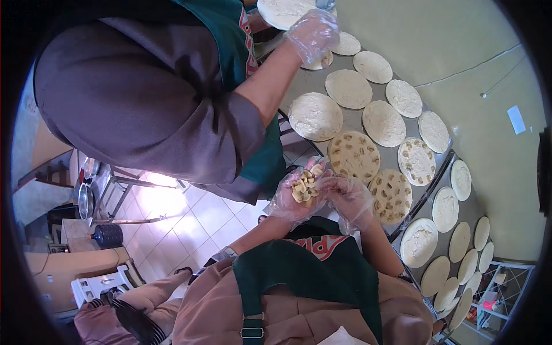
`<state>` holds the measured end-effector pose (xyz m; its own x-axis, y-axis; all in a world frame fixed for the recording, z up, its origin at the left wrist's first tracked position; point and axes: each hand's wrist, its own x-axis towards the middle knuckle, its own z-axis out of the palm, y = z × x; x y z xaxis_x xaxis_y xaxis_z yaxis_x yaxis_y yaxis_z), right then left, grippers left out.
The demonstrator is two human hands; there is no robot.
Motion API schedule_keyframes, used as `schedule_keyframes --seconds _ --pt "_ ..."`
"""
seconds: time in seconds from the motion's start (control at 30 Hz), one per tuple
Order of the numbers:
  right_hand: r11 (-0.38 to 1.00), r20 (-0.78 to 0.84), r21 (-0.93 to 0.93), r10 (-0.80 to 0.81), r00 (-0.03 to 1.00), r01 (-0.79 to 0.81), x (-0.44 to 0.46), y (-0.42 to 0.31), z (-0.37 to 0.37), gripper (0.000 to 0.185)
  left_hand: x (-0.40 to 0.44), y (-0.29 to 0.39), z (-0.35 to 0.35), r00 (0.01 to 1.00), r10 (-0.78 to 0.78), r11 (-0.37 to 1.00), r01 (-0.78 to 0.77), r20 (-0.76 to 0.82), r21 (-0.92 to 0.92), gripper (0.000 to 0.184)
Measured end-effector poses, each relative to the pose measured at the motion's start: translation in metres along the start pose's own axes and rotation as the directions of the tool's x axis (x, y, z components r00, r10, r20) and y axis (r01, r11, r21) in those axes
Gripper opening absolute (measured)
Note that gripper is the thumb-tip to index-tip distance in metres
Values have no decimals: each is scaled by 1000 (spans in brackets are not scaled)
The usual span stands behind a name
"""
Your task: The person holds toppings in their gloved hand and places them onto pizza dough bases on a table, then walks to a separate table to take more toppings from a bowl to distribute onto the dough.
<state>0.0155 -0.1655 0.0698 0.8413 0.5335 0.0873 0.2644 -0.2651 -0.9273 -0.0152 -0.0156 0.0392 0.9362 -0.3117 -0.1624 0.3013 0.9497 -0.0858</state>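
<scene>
Left hand [289, 205] in clear plastic glove: palm up, loosely cupped under a heap of mushroom slices [305, 185]. Right hand [352, 201], also gloved, just right of the heap, fingers drawn together; cannot tell whether they pinch a slice. Just beyond it on the grey table [389, 156], a slice-dotted round [353, 154]; two more dotted ones to the right. Plain rounds [348, 88] farther off. Far side: co-worker's gloved hand [314, 35] beside a large pale round [282, 12].

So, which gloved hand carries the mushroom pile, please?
The wearer's left hand: mushroom slices cover its palm; no pile shows in the right hand or co-worker's hand.
</scene>
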Motion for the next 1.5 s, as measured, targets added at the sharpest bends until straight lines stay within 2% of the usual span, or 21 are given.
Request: schedule_keyframes --seconds 0.03,0.07,0.17,0.23,0.33,0.47,0.53,0.67,0.77,0.8,0.83,0.97,1.07,1.13,1.17,1.2,1.23,1.27,1.33,1.47,1.5 --pt "984 63 148 93 994 -102 -1 0 -1 18 0 0 0 1000 0 1000 0 1 -1 44" --pt "984 64 147 93 994 -102 -2 -4 0 18 1 1 1 1000 10 1000 -10 -5 0 44" --pt "982 123 -41 190 974 -187 -5 -24 6 19 2 -1 2 998 45 999 -45 -52 2 45" --pt "955 -3 -298 -4 1000 3 -6 -31 15 22 2 -1 0 993 68 998 -68 -91 4 45" --pt "915 31 -401 69 997 -51 -6 -26 25 24 3 0 -10 999 33 998 -35 -22 -61 47" --pt "878 116 -462 198 973 -124 -3 -35 24 24 5 -1 -15 995 91 993 -87 -49 79 50" --pt "845 20 -530 -70 997 70 -7 -25 30 16 5 0 -15 996 87 992 -84 -30 92 51" --pt "848 15 -516 -134 991 122 -12 -14 27 17 6 1 -20 996 79 994 -76 -35 78 52" --pt "946 104 -322 66 992 -30 -12 -5 2 22 5 4 -20 998 53 998 -53 -14 43 51" --pt "973 48 77 213 976 -216 -14 7 -6 20 3 4 -15 996 51 998 -49 -67 33 51" --pt "814 55 469 361 931 -343 -17 22 -16 19 1 5 -12 992 48 999 -46 -120 22 50" --pt "669 -182 680 550 815 -299 -26 136 -53 21 -3 9 -14 994 39 998 -33 -100 62 50" --pt "703 -254 588 631 733 -401 -24 209 -72 18 -6 12 -10 989 54 994 -39 -136 105 50" --pt "935 -368 182 352 860 -305 -13 234 -76 21 -9 12 -10 993 48 995 -38 -106 91 46" --pt "935 -368 184 352 860 -304 -5 235 -78 21 -10 13 -9 996 42 996 -36 -75 77 42" --pt "839 -376 -126 453 808 -529 8 215 -78 20 -11 13 -7 996 41 996 -35 -77 79 42" --pt "611 -418 -414 531 737 -675 17 202 -76 19 -13 14 -5 991 55 994 -44 -118 95 43" --pt "611 -418 -413 531 737 -675 23 203 -73 19 -13 14 -3 985 69 992 -52 -158 112 43" --pt "200 -278 -917 304 911 -346 30 215 -66 16 -15 16 -2 985 67 993 -51 -157 104 44" --pt "308 -282 -889 214 935 -339 28 231 -59 15 -17 20 -8 991 65 994 -54 -118 99 44" --pt "396 -321 -809 323 890 -435 29 208 -60 15 -17 20 -8 991 67 994 -56 -119 98 44"
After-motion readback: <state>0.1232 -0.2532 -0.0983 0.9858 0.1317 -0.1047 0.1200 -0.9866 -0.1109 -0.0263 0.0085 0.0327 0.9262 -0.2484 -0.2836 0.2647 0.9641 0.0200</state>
